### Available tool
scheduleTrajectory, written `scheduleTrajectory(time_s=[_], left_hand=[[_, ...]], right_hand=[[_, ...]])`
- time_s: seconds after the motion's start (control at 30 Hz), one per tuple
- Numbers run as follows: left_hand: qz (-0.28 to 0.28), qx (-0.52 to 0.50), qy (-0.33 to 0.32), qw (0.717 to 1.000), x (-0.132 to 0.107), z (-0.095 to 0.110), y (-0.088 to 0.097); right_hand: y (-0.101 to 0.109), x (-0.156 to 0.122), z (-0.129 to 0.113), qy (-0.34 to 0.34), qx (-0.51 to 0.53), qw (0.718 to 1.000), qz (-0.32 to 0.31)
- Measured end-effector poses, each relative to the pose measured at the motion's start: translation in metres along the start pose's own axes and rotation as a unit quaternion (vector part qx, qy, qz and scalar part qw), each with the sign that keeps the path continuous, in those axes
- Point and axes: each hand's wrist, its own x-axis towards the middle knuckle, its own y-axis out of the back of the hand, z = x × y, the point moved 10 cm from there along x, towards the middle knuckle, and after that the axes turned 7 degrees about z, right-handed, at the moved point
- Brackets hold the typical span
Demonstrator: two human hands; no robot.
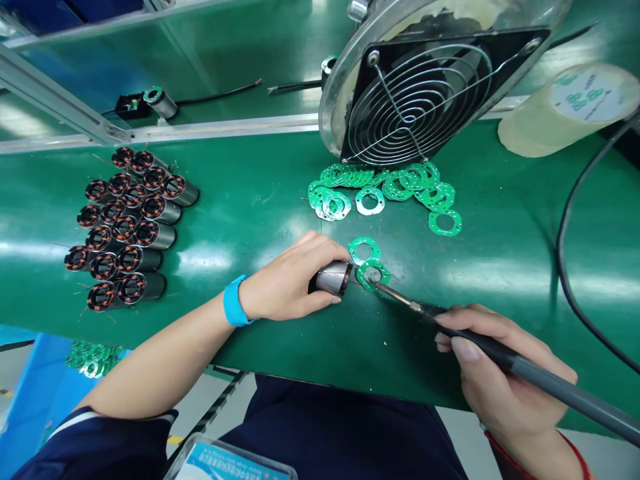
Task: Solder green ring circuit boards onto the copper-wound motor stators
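My left hand (295, 277), with a blue band at the wrist, is wrapped round a metal motor stator (332, 278) lying on its side on the green bench. In my right hand (505, 373) is a soldering iron (473, 339), held like a pen. Its tip meets a green ring-shaped circuit board (381, 268) beside the stator's open end; whether it touches the board or only overlaps it I cannot tell. A second ring board (364, 249) lies just behind, against the first.
Upright stators (124, 228) with copper windings stand grouped at the left. More ring boards (370, 200) lie in front of a fan with a wire guard (407, 120). A tape roll (565, 110) stands at the back right, near a black cable (563, 253). A blue bin (45, 373) sits lower left.
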Motion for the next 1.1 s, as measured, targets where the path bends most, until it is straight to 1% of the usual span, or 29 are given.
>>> scheduleTrajectory(time_s=[0.07,0.17,0.23,0.47,0.73,0.83,0.97,1.1], left_hand=[[-0.007,0.007,0.001,1.0,0.0,0.0,-0.003],[-0.007,0.019,-0.004,1.0,0.001,0.0,-0.005],[-0.005,0.028,-0.01,1.0,0.001,0.001,-0.005],[0.011,0.052,-0.039,0.998,0.001,0.006,-0.004],[0.02,0.063,-0.049,0.997,0.001,0.009,-0.004],[0.022,0.062,-0.052,0.996,0.001,0.009,-0.003],[0.022,0.068,-0.053,0.996,0.001,0.009,-0.003],[0.025,0.071,-0.058,0.995,0.0,0.01,-0.003]], right_hand=[[-0.003,0.002,-0.008,0.029,0.001,1.0,-0.01],[-0.01,0.006,-0.013,0.039,-0.002,0.998,-0.039],[-0.012,0.007,-0.015,0.043,-0.001,0.998,-0.044],[-0.011,0.006,-0.014,0.045,-0.01,0.998,-0.041],[-0.013,0.007,-0.027,0.101,-0.029,0.994,-0.04],[-0.011,0.005,-0.025,0.099,-0.029,0.994,-0.032],[-0.013,0.004,-0.024,0.102,-0.037,0.993,-0.039],[-0.01,0.005,-0.025,0.104,-0.032,0.994,-0.021]])
